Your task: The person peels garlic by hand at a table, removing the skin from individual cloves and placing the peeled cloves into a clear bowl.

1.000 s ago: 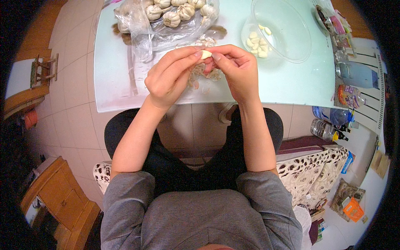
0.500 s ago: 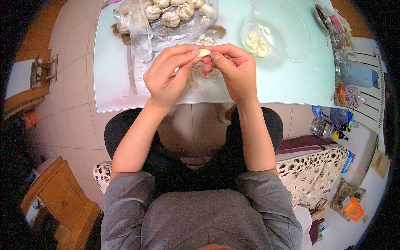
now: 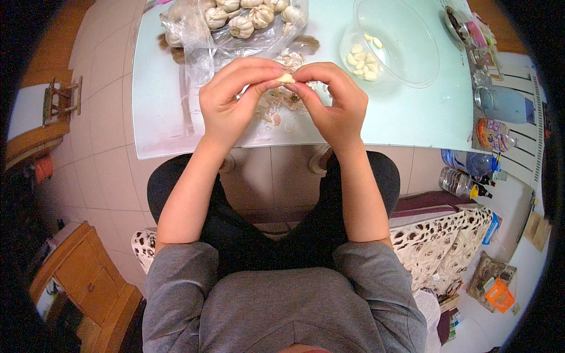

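A pale garlic clove point(image 3: 286, 78) is pinched between my two hands above the table's near part. My left hand point(image 3: 235, 97) grips its left end with thumb and fingers. On the other end, the thumb and forefinger of my right hand point(image 3: 335, 97) close in. Loose garlic skins point(image 3: 275, 115) lie on the table beneath my hands. Beyond my left hand, a clear plastic bag point(image 3: 200, 41) holds several whole garlic bulbs point(image 3: 241, 27). Peeled cloves point(image 3: 362, 62) rest in a clear plastic bowl point(image 3: 415, 79) to the right.
The pale glass-topped table point(image 3: 406, 120) ends just short of my knees. Along its right side stand a large blue-tinted jar point(image 3: 503, 105) and several bottles point(image 3: 456, 182). A cushioned seat with a spotted pattern point(image 3: 441, 241) is at my right. A wooden cabinet point(image 3: 88, 276) stands lower left.
Both hands have spread slightly apart, with the fingers now meeting tip to tip at the clove. The clove has shifted a little left and down. Bag and bowl are unmoved.
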Demonstrator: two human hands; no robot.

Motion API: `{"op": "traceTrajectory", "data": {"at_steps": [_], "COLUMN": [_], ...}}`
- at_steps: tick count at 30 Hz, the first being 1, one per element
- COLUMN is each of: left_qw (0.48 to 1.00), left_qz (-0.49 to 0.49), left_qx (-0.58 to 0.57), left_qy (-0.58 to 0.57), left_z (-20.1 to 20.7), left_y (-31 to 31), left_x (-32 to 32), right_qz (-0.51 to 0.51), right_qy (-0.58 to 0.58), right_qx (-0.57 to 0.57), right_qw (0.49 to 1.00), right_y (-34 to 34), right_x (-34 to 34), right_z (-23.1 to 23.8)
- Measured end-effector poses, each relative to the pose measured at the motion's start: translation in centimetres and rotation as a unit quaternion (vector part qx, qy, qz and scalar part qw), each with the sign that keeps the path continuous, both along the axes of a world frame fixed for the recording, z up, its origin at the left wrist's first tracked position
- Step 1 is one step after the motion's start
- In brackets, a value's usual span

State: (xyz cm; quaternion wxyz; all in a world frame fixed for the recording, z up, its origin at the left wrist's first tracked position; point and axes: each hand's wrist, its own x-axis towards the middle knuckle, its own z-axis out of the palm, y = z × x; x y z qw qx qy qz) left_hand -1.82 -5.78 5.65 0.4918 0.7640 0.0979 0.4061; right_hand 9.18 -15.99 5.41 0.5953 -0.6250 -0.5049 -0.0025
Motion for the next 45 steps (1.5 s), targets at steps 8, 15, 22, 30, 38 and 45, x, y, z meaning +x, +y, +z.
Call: {"op": "traceTrajectory", "data": {"at_steps": [8,15,22,30,38,45], "left_qw": [0.998,0.997,0.999,0.949,0.91,0.892], "left_qz": [0.034,0.039,0.011,-0.075,-0.061,-0.065], "left_qx": [0.056,0.054,-0.039,-0.307,-0.409,-0.447], "left_qy": [-0.021,-0.029,0.015,0.021,-0.01,0.007], "left_z": [0.0,-0.1,-0.2,-0.2,-1.0,-1.2], "left_y": [-0.1,-0.2,0.0,-0.5,0.0,0.2], "left_x": [0.1,0.2,0.3,0.3,0.5,0.5], "right_qz": [-0.026,-0.046,-0.032,-0.015,0.019,0.03], "right_qy": [-0.043,-0.049,-0.024,-0.073,-0.058,-0.074], "right_qx": [0.024,0.023,0.013,-0.016,-0.043,-0.033], "right_qw": [0.998,0.997,0.999,0.997,0.997,0.996], "right_y": [-0.2,0.1,0.1,0.1,0.2,0.2], "right_x": [-0.4,-0.8,0.0,0.2,-0.1,-0.1], "right_z": [-0.2,0.1,-0.2,-0.4,-0.2,-0.4]}}
